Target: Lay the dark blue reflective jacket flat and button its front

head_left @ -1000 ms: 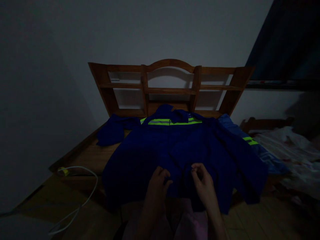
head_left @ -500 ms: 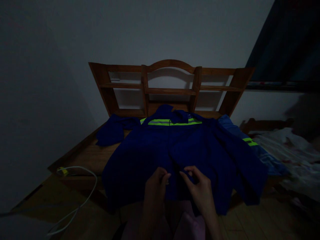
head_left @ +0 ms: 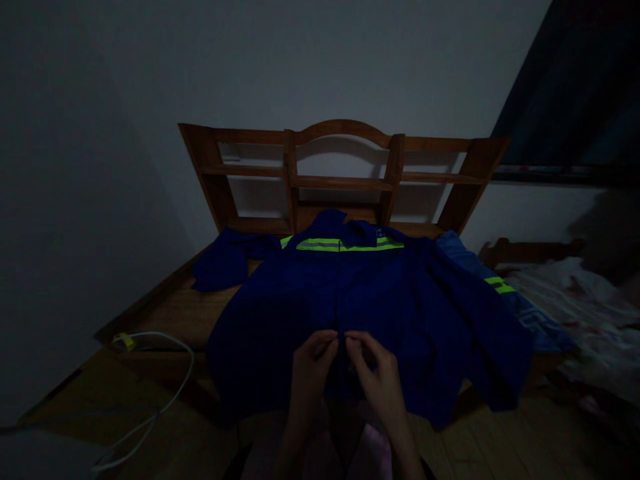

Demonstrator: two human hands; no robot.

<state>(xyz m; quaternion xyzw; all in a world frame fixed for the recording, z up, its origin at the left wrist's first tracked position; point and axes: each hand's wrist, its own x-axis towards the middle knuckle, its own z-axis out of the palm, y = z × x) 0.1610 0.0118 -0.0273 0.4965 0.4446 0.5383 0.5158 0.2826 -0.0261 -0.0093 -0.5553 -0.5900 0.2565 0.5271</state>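
Note:
A dark blue work jacket [head_left: 400,300] with yellow-green reflective bands lies spread on a wooden bed platform [head_left: 170,313], collar toward the headboard. My left hand [head_left: 310,370] and my right hand [head_left: 375,373] meet at the jacket's front opening near the hem. Both pinch the two front edges of the cloth together, fingers curled. What lies between the fingertips is too dark to make out. One sleeve [head_left: 225,263] lies folded at the far left, the other [head_left: 500,333] hangs off the right side.
A wooden headboard with shelves [head_left: 340,177] stands against the grey wall. A white cable [head_left: 165,380] with a yellow plug loops over the platform's left edge. Pale patterned bedding [head_left: 575,300] lies at the right. Pink cloth [head_left: 370,453] shows below my wrists.
My right hand moved left, drawing the right front edge of the jacket across until both hands meet at the centre opening. The left hand rose slightly.

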